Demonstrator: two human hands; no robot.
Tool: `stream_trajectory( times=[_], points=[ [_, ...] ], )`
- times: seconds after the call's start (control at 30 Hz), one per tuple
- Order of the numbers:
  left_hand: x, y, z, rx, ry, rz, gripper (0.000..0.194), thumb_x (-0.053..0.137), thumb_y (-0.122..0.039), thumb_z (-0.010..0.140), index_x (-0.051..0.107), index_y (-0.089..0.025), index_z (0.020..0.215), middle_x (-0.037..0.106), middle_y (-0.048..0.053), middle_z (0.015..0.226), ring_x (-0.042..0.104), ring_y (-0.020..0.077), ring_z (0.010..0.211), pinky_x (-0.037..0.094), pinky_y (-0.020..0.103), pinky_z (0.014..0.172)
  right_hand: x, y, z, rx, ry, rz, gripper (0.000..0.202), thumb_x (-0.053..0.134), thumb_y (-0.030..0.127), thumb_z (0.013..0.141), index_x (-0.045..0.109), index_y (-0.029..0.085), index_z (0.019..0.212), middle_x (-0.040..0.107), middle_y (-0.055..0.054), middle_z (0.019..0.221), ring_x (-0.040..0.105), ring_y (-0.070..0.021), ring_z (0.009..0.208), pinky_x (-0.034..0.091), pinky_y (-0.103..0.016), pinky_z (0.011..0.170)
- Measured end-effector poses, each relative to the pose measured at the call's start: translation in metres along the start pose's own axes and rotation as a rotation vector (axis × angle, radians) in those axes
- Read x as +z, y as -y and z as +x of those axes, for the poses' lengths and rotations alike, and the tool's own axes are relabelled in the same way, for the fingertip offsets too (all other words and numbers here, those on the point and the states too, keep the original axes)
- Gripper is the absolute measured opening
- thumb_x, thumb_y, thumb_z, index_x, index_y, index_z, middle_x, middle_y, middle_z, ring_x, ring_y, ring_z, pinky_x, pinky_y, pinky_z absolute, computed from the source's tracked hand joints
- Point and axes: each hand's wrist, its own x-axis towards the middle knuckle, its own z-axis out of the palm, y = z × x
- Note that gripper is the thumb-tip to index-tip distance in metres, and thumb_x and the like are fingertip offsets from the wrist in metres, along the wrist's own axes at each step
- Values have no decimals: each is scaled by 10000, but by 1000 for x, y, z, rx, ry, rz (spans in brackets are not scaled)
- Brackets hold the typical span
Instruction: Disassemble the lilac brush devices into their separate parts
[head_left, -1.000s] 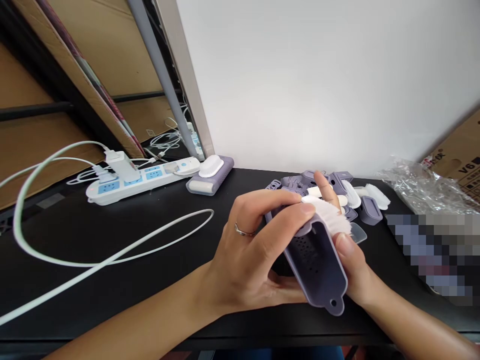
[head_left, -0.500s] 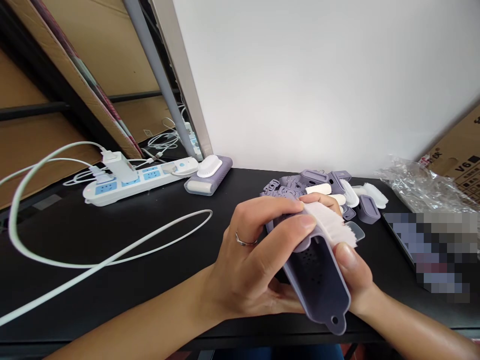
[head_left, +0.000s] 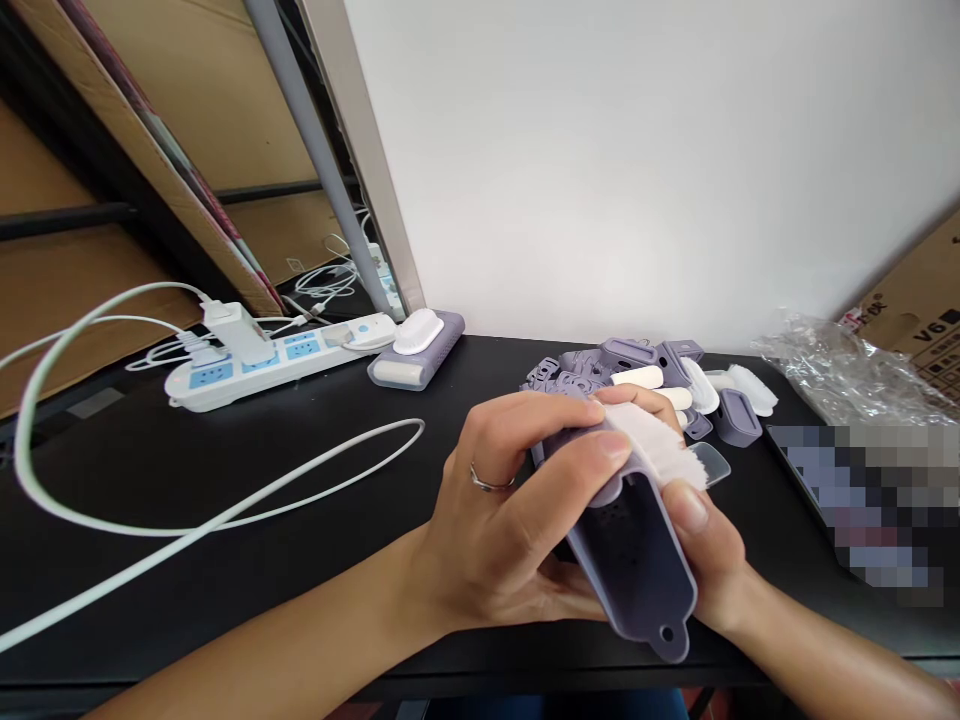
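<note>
Both hands are around a purple-grey plastic case (head_left: 637, 570), held tilted with its hollow end toward me and a small holed tab at the near edge. My left hand (head_left: 517, 510), wearing a ring, is closed on its upper left side, index and middle fingertips pressing the top edge. A white fuzzy pad (head_left: 652, 440) lies along the case's upper right side. My right hand (head_left: 705, 540) grips from the right, thumb against the pad and case, other fingers partly hidden behind. Just beyond is a pile of purple-grey plastic parts (head_left: 577, 370).
White rollers (head_left: 637, 378), a white brush head (head_left: 750, 388) and a small purple-grey box (head_left: 739, 418) lie in the pile. A similar case with a white piece on top (head_left: 420, 350) sits by a power strip (head_left: 292, 360). A white cable (head_left: 225, 515) loops at left; clear plastic wrap (head_left: 847, 360) lies right.
The case and both hands have shifted very slightly up and left. The grip looks the same.
</note>
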Motion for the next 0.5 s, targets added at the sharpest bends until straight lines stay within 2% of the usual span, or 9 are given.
stream_trajectory(
  times=[0.07, 0.13, 0.27, 0.37, 0.43, 0.5],
  points=[
    [2, 0, -2, 4, -16, 7, 538, 856, -482, 884, 623, -193, 1274, 728, 106, 1116, 725, 246, 1021, 671, 392, 856, -2, 3, 1, 35, 28, -19, 670, 636, 737, 977, 490, 394, 1533, 621, -72, 1425, 671, -346, 1200, 591, -524, 1012],
    [4, 1, -4, 14, -13, 11, 487, 857, -437, 884, 641, -176, 1234, 724, 109, 1110, 722, 238, 1038, 670, 383, 900, -4, 5, 2, 88, 35, -37, 720, 605, 764, 987, 451, 395, 1585, 600, -77, 1483, 645, -362, 1289, 562, -550, 1092],
    [7, 0, -7, 12, -18, 12, 492, 873, -412, 857, 648, -157, 1213, 723, 128, 1133, 723, 238, 1044, 668, 371, 907, -2, 3, 4, 111, 26, -5, 594, 584, 719, 1010, 515, 376, 1490, 663, -77, 1303, 693, -319, 1095, 610, -495, 953],
    [8, -1, -8, 10, -34, 27, 531, 882, -457, 848, 637, -175, 1225, 726, 122, 1135, 727, 245, 1023, 671, 387, 861, -1, 1, 4, 74, -10, -29, 516, 596, 716, 1001, 557, 373, 1385, 659, -51, 1143, 662, -288, 959, 601, -448, 835],
    [8, -1, -11, 17, -34, 30, 603, 899, -487, 824, 615, -199, 1272, 733, 118, 1147, 732, 256, 998, 671, 405, 813, -1, 1, 3, 77, -29, -61, 515, 589, 724, 1003, 551, 371, 1375, 655, -44, 1100, 644, -278, 907, 584, -438, 797],
    [8, 0, -17, -65, 23, 20, 700, 922, -528, 784, 570, -275, 1334, 734, 87, 1167, 736, 263, 986, 665, 416, 789, -2, 1, 3, 75, -33, -84, 522, 582, 731, 1004, 551, 367, 1378, 657, -45, 1091, 631, -271, 880, 569, -432, 785]
  ],
)
